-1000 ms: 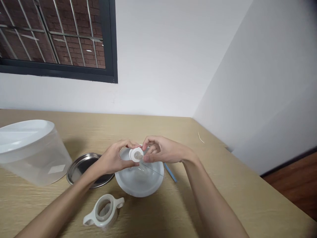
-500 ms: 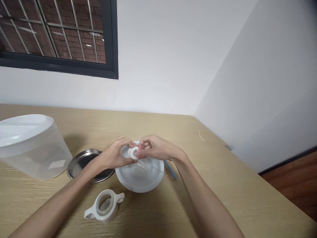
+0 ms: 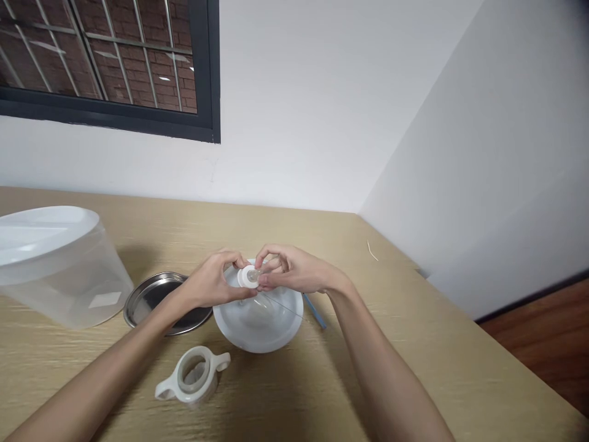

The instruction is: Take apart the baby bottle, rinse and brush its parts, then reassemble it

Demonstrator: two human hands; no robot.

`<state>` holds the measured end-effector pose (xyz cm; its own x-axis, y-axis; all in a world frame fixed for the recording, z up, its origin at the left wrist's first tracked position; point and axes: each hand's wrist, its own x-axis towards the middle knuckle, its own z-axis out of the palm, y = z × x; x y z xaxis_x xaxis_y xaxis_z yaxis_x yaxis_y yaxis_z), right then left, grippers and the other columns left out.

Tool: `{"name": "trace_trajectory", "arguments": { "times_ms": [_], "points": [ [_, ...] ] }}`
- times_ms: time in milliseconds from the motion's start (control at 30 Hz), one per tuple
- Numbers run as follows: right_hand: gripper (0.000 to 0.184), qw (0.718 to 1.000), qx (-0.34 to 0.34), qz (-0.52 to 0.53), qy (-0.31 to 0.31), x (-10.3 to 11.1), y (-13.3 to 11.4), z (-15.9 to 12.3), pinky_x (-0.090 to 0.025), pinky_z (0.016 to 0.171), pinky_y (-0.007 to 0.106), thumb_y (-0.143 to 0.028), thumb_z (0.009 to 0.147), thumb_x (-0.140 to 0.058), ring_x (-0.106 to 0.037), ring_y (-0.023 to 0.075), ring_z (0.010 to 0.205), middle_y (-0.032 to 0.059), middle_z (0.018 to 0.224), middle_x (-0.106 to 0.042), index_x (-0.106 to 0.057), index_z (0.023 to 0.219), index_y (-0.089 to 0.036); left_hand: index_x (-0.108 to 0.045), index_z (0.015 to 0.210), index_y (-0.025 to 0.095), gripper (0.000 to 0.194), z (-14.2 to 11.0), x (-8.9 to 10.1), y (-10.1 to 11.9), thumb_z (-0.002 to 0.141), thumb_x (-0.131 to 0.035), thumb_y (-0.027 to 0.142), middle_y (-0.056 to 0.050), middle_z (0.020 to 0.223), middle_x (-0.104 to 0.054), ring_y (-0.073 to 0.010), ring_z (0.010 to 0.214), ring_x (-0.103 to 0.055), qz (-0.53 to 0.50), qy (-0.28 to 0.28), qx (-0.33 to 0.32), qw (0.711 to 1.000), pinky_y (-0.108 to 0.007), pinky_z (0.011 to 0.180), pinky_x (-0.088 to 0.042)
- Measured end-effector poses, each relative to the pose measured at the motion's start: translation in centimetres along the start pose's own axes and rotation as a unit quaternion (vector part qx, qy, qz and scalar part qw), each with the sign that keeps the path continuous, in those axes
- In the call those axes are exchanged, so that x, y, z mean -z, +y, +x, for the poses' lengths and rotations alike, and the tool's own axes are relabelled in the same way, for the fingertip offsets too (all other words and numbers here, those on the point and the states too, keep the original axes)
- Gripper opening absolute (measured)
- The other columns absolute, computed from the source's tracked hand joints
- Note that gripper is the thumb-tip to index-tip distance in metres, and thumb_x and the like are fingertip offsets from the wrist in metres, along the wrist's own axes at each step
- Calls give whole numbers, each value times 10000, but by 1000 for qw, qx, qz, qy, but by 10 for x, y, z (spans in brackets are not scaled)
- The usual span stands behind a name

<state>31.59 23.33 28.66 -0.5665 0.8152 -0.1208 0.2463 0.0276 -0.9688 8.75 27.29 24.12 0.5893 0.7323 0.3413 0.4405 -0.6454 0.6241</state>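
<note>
Over a white bowl (image 3: 257, 342), my left hand (image 3: 212, 283) grips the rim of a white bottle collar with a clear nipple (image 3: 250, 277), thumb below and fingers above. My right hand (image 3: 294, 270) pinches the clear nipple at its tip from the right side. Inside the bowl lies something clear (image 3: 263, 314), whose kind I cannot make out. A thin wire-like rod (image 3: 288, 309) leans across the bowl's right rim. Close to my left forearm stands a white ring with two handles (image 3: 196, 390).
A large translucent bin (image 3: 64, 288) with a white lid stands at the left. Partly behind my left forearm is a shiny metal tray (image 3: 151, 298). A blue stick (image 3: 315, 312) lies right of the bowl, and a thin pale strip (image 3: 372, 252) farther right near the wall.
My right fingers covered the nipple half a second ago; now more of it shows between them and the collar. Both hands stay over the bowl. The view has tilted slightly downward.
</note>
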Motion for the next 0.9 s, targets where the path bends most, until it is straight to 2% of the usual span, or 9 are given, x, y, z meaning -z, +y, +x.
{"name": "trace_trajectory", "arguments": {
  "times_ms": [167,433,700,900],
  "points": [
    [210,1000,12,0,21,-7,5,8,-609,843,385,-365,895,-703,-744,193,861,13,872,-739,-583,989,-220,-633,808,218,386,0,1,-2,668,-830,519,22,847,-664,-204,838,-626,1,-4,33,999,-316,768,-444],
    [155,998,32,-33,38,-10,13,17,-610,769,373,-360,920,-658,-747,209,806,6,804,-721,-593,953,-223,-653,784,212,393,1,0,-3,610,-863,494,26,804,-650,-203,808,-618,-13,1,89,996,-308,726,-415],
    [115,995,31,-79,53,-13,19,19,-606,725,362,-343,936,-620,-747,220,773,21,783,-732,-617,957,-230,-671,784,211,388,2,-2,-6,616,-852,511,24,815,-680,-211,829,-628,-32,-7,84,996,-319,768,-422],
    [241,993,37,-100,51,-13,6,8,-598,791,360,-410,928,-655,-746,209,834,26,885,-762,-602,1105,-255,-654,780,208,415,2,5,-1,638,-816,563,10,831,-695,-222,846,-643,-26,-15,71,997,-328,791,-446]
  ]
}}
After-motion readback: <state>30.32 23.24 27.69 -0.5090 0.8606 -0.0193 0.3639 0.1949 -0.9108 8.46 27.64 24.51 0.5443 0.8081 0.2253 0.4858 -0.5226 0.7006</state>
